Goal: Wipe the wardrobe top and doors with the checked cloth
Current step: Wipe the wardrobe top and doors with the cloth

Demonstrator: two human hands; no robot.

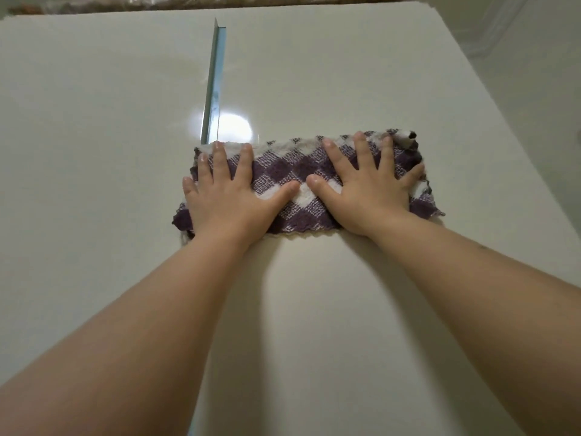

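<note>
A purple-and-white checked cloth (301, 180), folded into a long band, lies flat against the pale cream wardrobe door (94, 121). My left hand (226, 196) presses on the cloth's left end, palm down with fingers spread. On the right end my right hand (367, 190) presses the same way. Both thumbs point inward and nearly meet at the cloth's middle. The cloth covers the lower end of a long metal handle strip (215, 83) that runs up the door.
The door's top edge (283, 9) runs across the top of the view, with something wrapped in clear plastic (251, 0) above it. A pale wall (550, 58) lies past the wardrobe's right edge. A lamp's glare (234, 127) shines beside the strip.
</note>
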